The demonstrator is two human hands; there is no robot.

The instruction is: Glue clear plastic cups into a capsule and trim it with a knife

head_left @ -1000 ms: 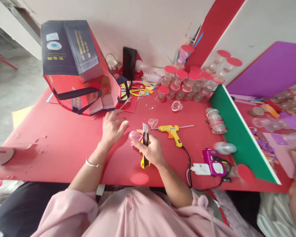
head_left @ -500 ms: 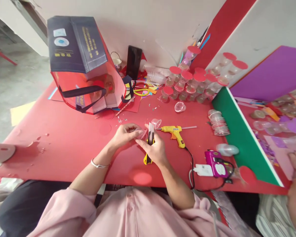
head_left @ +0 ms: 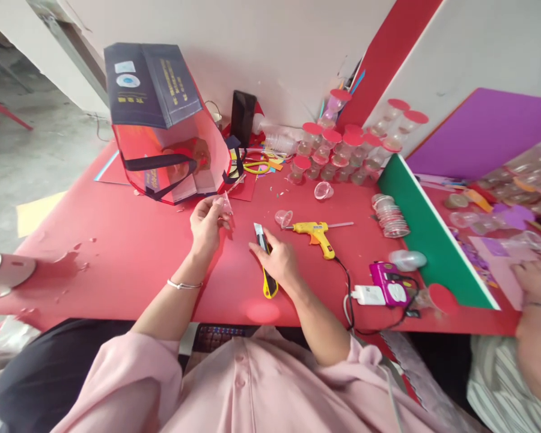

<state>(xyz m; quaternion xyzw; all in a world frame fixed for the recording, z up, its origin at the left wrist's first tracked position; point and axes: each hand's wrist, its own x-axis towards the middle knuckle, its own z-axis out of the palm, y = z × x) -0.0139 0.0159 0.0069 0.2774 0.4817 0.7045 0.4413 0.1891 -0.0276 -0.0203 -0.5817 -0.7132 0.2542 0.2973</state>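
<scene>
Left hand [head_left: 206, 225]: pinching a clear plastic piece [head_left: 226, 204] over the bench [head_left: 157, 258], near the bag [head_left: 148, 87].
Right hand [head_left: 280, 258]: curved over the box cutter [head_left: 270, 285]; cannot tell whether gripping firmly.
Blade [head_left: 258, 229]: bared, pointing away; could nick skin through a careless reach across.
Pinch: could dent plastic if too tight.
Glue gun [head_left: 313, 229]: lying with nozzle [head_left: 289, 227] beside a small clear cup [head_left: 283, 217]; if hot, could warp it on contact.

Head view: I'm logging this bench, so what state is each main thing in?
Cutter: held in right hand
Clear plastic piece: held in left hand
Glue gun: lying flat, stick inserted
Bag: open
Phone: propped up, screen dark
Plastic stack: nested, lying down
</scene>
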